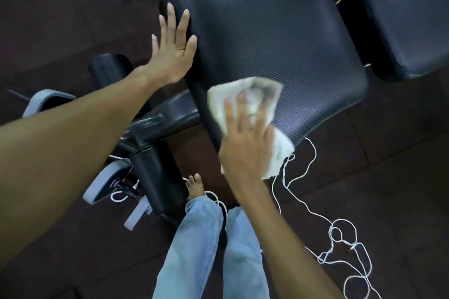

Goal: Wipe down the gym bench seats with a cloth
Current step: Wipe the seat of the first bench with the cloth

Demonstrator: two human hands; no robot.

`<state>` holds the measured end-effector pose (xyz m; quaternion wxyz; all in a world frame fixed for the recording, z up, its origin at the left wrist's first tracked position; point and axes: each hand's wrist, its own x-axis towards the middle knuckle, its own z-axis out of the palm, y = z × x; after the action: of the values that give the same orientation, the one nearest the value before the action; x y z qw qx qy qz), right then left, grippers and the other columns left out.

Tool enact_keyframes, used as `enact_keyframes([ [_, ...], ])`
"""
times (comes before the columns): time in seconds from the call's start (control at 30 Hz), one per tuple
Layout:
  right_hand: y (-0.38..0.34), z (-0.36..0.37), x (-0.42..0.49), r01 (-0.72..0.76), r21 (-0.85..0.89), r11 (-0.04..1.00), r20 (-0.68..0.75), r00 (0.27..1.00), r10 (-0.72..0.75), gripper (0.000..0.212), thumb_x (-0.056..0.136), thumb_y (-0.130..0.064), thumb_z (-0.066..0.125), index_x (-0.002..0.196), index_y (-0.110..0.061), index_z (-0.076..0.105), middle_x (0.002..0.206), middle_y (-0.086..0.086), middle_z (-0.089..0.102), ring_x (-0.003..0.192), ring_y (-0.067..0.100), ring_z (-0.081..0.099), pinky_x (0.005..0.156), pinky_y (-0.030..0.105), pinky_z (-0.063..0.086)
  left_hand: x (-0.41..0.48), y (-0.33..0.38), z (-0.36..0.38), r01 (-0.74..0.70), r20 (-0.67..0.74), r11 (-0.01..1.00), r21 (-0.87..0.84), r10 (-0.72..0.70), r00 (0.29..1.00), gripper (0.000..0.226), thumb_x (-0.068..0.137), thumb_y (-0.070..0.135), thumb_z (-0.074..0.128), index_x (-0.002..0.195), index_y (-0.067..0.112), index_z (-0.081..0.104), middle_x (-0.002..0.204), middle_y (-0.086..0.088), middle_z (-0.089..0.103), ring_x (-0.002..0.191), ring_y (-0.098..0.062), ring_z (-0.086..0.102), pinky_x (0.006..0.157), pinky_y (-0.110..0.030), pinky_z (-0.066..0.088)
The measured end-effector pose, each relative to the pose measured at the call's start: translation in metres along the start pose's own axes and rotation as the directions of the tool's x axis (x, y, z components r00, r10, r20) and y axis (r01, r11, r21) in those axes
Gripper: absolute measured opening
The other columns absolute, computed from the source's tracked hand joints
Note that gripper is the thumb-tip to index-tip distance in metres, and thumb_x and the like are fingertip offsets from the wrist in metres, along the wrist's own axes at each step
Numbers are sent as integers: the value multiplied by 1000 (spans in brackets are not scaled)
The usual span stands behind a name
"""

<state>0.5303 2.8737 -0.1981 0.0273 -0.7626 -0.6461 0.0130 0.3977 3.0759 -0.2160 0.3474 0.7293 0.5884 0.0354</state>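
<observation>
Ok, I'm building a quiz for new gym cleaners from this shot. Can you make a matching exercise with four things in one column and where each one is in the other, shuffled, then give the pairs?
Things:
1. left hand
2. cloth
3. white string
4. bare foot

Places:
A. looped loose on the floor, lower right of the seat pad
B. beside the black frame post
C. flat against the seat pad's left edge
D. under the right hand, on the seat pad

Pairs: 1-C, 2-D, 3-A, 4-B
</observation>
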Motion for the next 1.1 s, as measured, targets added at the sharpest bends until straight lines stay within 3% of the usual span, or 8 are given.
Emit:
enact_keyframes([
  [0.17,42,3,-56,249,-17,968,-63,966,-250,47,92,-17,39,133,-27,59,143,-2,51,128,36,49,85,45,45,1,4,-5,47,36,998,31,-48,998,59,101,42,18,151,30,-8,157,0,-27,145,-25,-20,115,-57,-9],
  [0.37,147,-9,37,-389,184,903,82,921,380,47,97,-34,39,144,-31,39,156,-5,30,140,36,27,104,52,32,-13,12,10,55,-21,998,39,-55,998,60,101,45,15,151,23,-11,157,-4,-26,146,-25,-19,117,-54,-8],
  [0.47,145,-11,70,-491,149,859,66,871,486,49,99,-34,32,149,-29,31,159,-5,22,143,35,18,110,52,24,-36,20,33,33,-93,999,-9,-33,995,63,102,46,17,152,17,-9,158,-9,-22,146,-26,-18,116,-55,-6],
  [0.63,62,-3,-20,-119,161,980,10,993,119,54,87,-27,42,141,-27,44,151,3,40,134,39,37,93,51,38,-48,26,45,64,-130,997,-32,-67,989,63,102,44,18,152,14,-8,159,-10,-19,147,-26,-16,116,-57,-2],
  [0.77,129,3,5,311,74,948,2,950,-312,71,72,-13,67,137,-22,41,138,13,54,120,45,51,79,44,45,-51,25,47,42,-121,999,-15,-44,992,64,102,46,17,151,15,-10,158,-8,-22,147,-25,-17,116,-58,-3],
  [0.87,200,-3,68,-77,78,994,-39,996,80,58,85,-16,57,141,-14,41,140,24,48,118,53,48,88,56,44,-49,20,47,31,-102,999,-33,-34,994,66,102,48,16,151,15,-12,158,-8,-24,146,-24,-19,116,-56,-4],
  [0.97,208,-10,89,-402,162,901,46,915,400,51,97,-32,33,148,-26,33,157,1,27,137,38,29,108,51,29,-46,17,46,-11,-93,999,-52,6,996,67,101,46,17,151,10,-11,157,-13,-23,146,-27,-19,118,-50,-5],
  [1.1,105,-6,16,-188,212,959,-69,976,207,51,88,-16,42,139,-20,47,147,13,45,124,44,47,92,49,42,-43,15,38,15,-90,999,-43,-19,996,64,102,43,23,152,13,-4,159,-10,-16,145,-31,-12,115,-45,-1],
])
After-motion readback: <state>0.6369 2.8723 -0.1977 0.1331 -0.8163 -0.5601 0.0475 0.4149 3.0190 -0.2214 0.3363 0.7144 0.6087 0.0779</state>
